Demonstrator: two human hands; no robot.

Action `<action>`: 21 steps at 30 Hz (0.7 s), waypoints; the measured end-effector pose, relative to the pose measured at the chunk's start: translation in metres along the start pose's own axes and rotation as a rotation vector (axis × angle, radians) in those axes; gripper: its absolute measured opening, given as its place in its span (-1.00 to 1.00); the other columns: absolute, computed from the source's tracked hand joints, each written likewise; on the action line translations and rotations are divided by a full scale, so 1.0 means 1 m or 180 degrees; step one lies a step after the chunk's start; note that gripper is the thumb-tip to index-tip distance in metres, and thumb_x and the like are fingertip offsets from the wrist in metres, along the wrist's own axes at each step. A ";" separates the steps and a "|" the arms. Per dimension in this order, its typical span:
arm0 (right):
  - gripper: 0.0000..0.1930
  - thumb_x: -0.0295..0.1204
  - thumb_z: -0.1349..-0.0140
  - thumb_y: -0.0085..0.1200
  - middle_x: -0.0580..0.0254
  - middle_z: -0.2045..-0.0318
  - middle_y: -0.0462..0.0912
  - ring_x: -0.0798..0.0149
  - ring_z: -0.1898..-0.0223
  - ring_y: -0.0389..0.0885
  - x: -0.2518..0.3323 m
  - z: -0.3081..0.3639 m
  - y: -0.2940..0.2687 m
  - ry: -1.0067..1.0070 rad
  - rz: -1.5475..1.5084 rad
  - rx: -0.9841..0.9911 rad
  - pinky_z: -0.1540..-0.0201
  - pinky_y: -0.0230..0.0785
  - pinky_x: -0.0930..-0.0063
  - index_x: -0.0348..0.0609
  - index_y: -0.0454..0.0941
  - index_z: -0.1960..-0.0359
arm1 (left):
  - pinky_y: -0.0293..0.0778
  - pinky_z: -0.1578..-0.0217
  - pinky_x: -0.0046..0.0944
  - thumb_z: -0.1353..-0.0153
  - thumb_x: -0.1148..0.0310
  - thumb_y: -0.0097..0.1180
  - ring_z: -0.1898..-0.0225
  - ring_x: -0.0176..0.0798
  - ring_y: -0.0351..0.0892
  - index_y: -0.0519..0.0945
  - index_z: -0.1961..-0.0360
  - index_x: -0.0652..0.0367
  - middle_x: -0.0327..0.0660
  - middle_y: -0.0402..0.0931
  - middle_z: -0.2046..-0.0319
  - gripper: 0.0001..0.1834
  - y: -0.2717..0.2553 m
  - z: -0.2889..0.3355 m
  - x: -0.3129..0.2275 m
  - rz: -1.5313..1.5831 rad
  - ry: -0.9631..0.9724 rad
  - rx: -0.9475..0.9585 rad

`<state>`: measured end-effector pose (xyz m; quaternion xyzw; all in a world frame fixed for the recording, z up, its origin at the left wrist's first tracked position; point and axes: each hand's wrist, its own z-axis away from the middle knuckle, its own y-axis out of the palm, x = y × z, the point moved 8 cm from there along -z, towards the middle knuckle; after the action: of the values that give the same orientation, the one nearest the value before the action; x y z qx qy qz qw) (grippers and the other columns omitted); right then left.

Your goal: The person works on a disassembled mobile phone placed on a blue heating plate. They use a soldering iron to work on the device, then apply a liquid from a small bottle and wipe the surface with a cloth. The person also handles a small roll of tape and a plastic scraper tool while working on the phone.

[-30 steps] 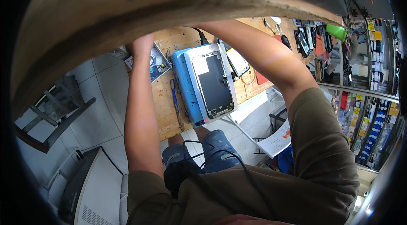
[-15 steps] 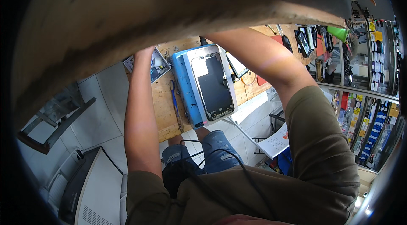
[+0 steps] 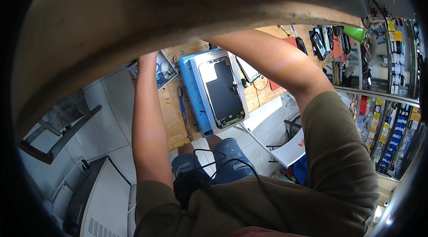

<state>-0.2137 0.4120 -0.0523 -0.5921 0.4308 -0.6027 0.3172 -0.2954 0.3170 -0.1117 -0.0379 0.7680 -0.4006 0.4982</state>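
A large brown, blurred edge across the top of the head view hides most of both hands. My left forearm reaches up to the wrist, where only the heel of my left hand (image 3: 148, 57) shows, beside a small tray of parts (image 3: 166, 75); its fingers are hidden. My right forearm crosses above the far right of the bench, and its hand is wholly covered. Between the arms lies a dark rectangular screen panel (image 3: 225, 93) with a white patch at its upper left. It rests on a silver plate (image 3: 206, 98) on top of a blue box (image 3: 191, 89).
A blue-handled tool (image 3: 183, 103) lies on the wooden bench (image 3: 174, 123) left of the box. Another framed panel (image 3: 247, 71) lies to the right. Several phones (image 3: 318, 45) and a green container (image 3: 355, 34) stand farther right, near glass shelves (image 3: 379, 94). A black cable (image 3: 240, 161) hangs before my body.
The view has shifted slightly. My right forearm sits a little farther left at its far end. The panel, plate and box look the same.
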 end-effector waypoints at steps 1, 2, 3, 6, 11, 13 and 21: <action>-0.64 -0.31 -0.29 0.13 0.05 -0.09 0.69 -0.01 -0.12 0.63 -0.002 0.002 0.008 -0.0143 0.0000 -0.0128 -0.19 0.44 0.12 -0.07 0.63 -0.10 | 0.41 -0.23 0.01 -0.31 0.27 0.15 -0.24 0.19 0.53 0.62 -0.12 0.26 0.15 0.59 -0.14 -0.58 -0.002 -0.001 0.005 -0.0078 -0.0091 -0.0025; -0.64 -0.32 -0.30 0.13 0.04 -0.11 0.68 -0.01 -0.14 0.62 -0.032 0.037 0.003 0.0004 0.0184 -0.0198 -0.22 0.42 0.13 -0.08 0.62 -0.11 | 0.40 -0.25 -0.01 -0.33 0.25 0.14 -0.26 0.17 0.51 0.59 -0.16 0.25 0.14 0.57 -0.18 -0.57 0.035 0.006 -0.016 0.0102 -0.0100 0.0168; -0.64 -0.33 -0.30 0.13 0.03 -0.12 0.67 -0.01 -0.16 0.60 -0.036 0.039 0.008 0.0061 0.0234 -0.0144 -0.24 0.40 0.13 -0.08 0.61 -0.12 | 0.38 -0.28 -0.02 -0.36 0.23 0.12 -0.29 0.16 0.49 0.57 -0.19 0.23 0.13 0.55 -0.21 -0.55 0.039 0.006 -0.010 0.0024 -0.0186 0.0160; -0.62 -0.32 -0.31 0.13 0.02 -0.16 0.64 -0.02 -0.21 0.57 -0.036 0.031 0.024 0.0037 0.0294 -0.0038 -0.30 0.35 0.13 -0.09 0.59 -0.15 | 0.32 -0.33 -0.04 -0.42 0.21 0.07 -0.33 0.12 0.44 0.53 -0.25 0.21 0.09 0.51 -0.27 -0.54 0.027 -0.002 -0.008 -0.0321 0.0328 -0.0245; -0.62 -0.30 -0.32 0.13 0.03 -0.16 0.64 -0.02 -0.22 0.56 -0.032 0.018 0.035 -0.0154 -0.0042 -0.0129 -0.31 0.34 0.11 -0.07 0.60 -0.16 | 0.31 -0.34 -0.04 -0.43 0.19 0.07 -0.34 0.08 0.44 0.55 -0.23 0.21 0.06 0.52 -0.27 -0.54 0.020 0.006 -0.002 0.0063 -0.0283 0.0276; -0.63 -0.29 -0.34 0.12 0.03 -0.14 0.65 -0.02 -0.20 0.57 -0.039 0.034 0.023 0.0021 0.0073 -0.0120 -0.30 0.35 0.11 -0.06 0.61 -0.14 | 0.31 -0.33 -0.04 -0.42 0.19 0.08 -0.33 0.07 0.45 0.55 -0.23 0.22 0.05 0.53 -0.25 -0.54 0.036 0.011 -0.018 0.0020 -0.0235 0.0438; -0.65 -0.27 -0.33 0.11 0.04 -0.07 0.69 -0.02 -0.11 0.62 -0.016 0.003 0.011 0.0095 -0.0690 -0.0185 -0.22 0.42 0.13 -0.05 0.64 -0.11 | 0.37 -0.28 -0.06 -0.31 0.32 0.16 -0.28 0.11 0.51 0.62 -0.13 0.28 0.13 0.58 -0.18 -0.59 0.022 0.012 -0.008 0.0704 -0.0349 0.0234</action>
<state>-0.2101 0.4217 -0.0692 -0.6352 0.3862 -0.6294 0.2264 -0.2741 0.3284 -0.1220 0.0434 0.7239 -0.3684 0.5817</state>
